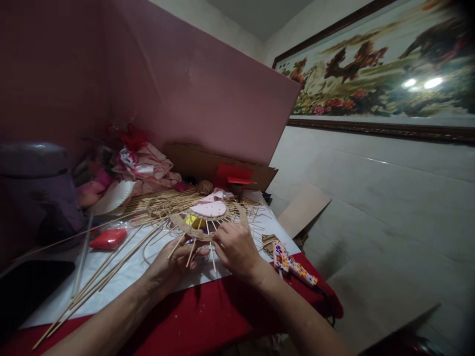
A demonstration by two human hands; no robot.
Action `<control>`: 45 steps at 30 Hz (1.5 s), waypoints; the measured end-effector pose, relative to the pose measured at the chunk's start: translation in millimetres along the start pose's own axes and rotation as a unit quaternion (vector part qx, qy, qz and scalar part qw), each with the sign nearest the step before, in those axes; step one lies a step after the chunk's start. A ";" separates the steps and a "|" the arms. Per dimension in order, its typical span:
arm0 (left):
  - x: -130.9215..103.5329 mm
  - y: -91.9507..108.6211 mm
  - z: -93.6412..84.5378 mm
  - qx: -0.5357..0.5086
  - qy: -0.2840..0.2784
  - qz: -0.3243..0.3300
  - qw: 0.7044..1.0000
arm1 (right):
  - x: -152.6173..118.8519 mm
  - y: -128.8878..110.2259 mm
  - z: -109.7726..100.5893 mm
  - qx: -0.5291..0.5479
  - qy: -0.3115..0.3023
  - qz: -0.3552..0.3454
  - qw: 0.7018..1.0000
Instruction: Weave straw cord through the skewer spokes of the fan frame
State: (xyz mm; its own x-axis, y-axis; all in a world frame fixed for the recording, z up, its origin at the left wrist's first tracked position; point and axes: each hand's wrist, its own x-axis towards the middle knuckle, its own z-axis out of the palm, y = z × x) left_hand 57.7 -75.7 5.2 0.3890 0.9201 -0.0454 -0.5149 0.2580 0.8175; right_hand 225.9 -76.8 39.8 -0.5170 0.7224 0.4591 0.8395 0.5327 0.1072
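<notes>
Tan ring (190, 230): right fingers (222, 235) pinching, left fingers (200, 251) half-curled.

Legible text, labels, brands, numbers or signs: none, the only candidate being a short row of small dark marks (284, 65) at upper left on the framed horse picture (356, 64), too small to read.

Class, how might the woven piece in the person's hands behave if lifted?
The woven piece would probably feel light: its sticks are thin, with open gaps. It may stay fairly stiff, since those sticks radiate straight outward. Their slender projecting ends could snag or snap.
</notes>
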 end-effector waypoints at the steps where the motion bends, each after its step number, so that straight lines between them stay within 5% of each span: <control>1: 0.4 -1.4 0.2 0.012 0.006 0.005 1.000 | -0.1 -0.5 0.5 -0.001 -0.002 0.000 1.000; 16: 19.5 -27.7 -9.8 0.024 0.094 0.113 0.989 | 2.2 -6.0 3.9 -0.031 -0.009 -0.029 0.999; 35: 8.6 -16.7 7.8 0.103 0.079 0.132 0.983 | 3.3 -7.9 4.2 -0.018 -0.010 -0.011 1.000; 45: 13.7 -25.4 -2.6 0.132 0.079 0.124 0.980 | -8.2 0.9 -12.8 0.066 0.027 0.017 0.997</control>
State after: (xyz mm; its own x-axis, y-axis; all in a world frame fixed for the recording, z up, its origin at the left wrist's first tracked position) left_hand 74.1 -68.8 -17.7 0.1433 0.9845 0.1016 -0.3556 -0.0445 0.9336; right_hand 233.0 -87.9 47.4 -0.4765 0.7178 0.5076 0.8250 0.5646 -0.0239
